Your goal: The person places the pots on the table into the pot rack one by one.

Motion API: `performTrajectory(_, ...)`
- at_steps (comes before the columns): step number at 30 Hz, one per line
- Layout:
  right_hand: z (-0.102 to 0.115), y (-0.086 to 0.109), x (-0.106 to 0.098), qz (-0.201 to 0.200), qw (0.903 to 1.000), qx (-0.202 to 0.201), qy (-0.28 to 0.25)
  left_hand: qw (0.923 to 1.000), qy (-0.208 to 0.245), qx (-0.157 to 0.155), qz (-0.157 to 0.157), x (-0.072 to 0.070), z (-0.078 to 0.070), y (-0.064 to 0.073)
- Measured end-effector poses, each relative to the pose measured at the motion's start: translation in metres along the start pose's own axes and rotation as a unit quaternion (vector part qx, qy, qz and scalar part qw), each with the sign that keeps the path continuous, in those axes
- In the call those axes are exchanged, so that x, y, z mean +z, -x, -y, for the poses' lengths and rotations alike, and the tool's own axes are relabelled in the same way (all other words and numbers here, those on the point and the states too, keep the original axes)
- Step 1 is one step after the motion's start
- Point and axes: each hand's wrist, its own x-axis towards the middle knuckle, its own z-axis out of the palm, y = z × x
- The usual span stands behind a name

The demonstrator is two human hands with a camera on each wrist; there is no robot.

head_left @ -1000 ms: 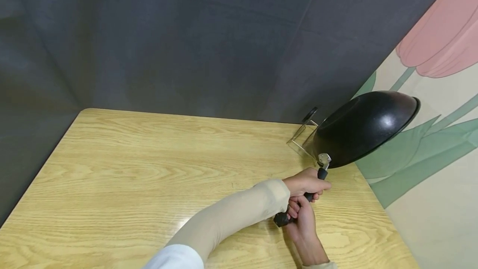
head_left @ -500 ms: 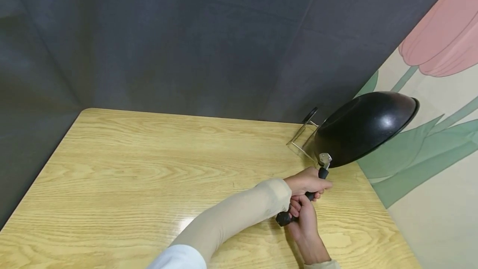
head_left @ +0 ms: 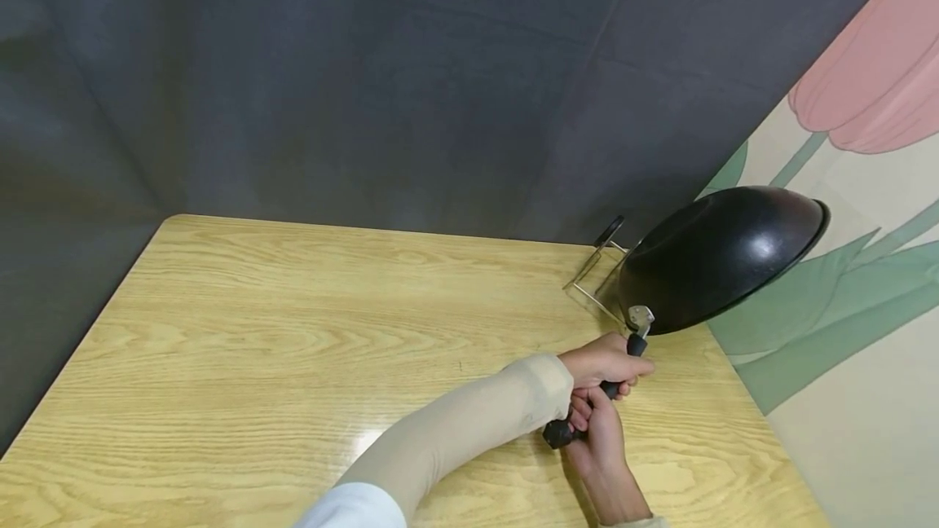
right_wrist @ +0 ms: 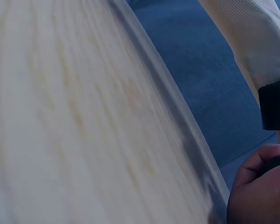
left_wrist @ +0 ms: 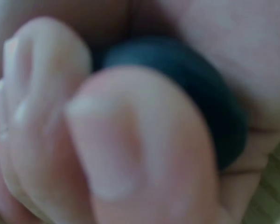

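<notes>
A black wok (head_left: 719, 259) stands tilted on its side at the table's right, its rounded underside turned up toward me and its opening facing the right wall. From its near edge a metal bracket (head_left: 640, 319) leads into a long black handle (head_left: 560, 433). My left hand (head_left: 607, 358) crosses over from the left and grips the handle close to the bracket. Lower down, my right hand (head_left: 600, 434) holds the same handle near its end, fingers curled round it. In the left wrist view, the left fingers (left_wrist: 144, 140) wrap a dark rounded grip.
A wire frame (head_left: 587, 293) with a black piece (head_left: 609, 231) on top stands beside the wok at the back edge. The wooden table (head_left: 293, 332) meets a dark curtain (head_left: 367, 88) behind and a tulip-patterned wall (head_left: 866, 332) at right.
</notes>
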Motion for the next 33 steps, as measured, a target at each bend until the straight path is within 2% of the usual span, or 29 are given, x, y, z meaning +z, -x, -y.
performTrajectory(5,0.0006,0.0006,-0.0007,0.0,0.9999,0.001,0.013,0.9998,-0.008,-0.001,0.017,-0.0017,0.0001,0.0001)
performTrajectory(10,0.0005,0.0001,-0.0009,-0.002,0.9995,-0.002,0.031,0.9995,-0.024,0.005,0.019,-0.0028,0.001,-0.0004)
performTrajectory(17,-0.0006,0.0017,-0.0032,-0.018,0.9988,-0.008,0.044,0.9994,-0.022,-0.003,0.026,-0.0028,0.0039,0.0003)
performTrajectory(25,-0.0035,-0.0012,-0.0037,-0.011,0.9984,-0.029,0.047,0.9988,-0.038,0.003,0.029,-0.0072,0.0034,-0.0004)
performTrajectory(29,-0.0051,-0.0032,-0.0031,-0.025,0.9977,-0.039,0.05,0.9987,-0.045,0.003,0.023,-0.0084,0.0046,-0.0017)
performTrajectory(33,-0.0074,-0.0037,-0.0011,-0.056,0.9945,-0.048,0.074,0.9982,-0.053,0.006,0.028,-0.0099,0.0062,-0.0021)
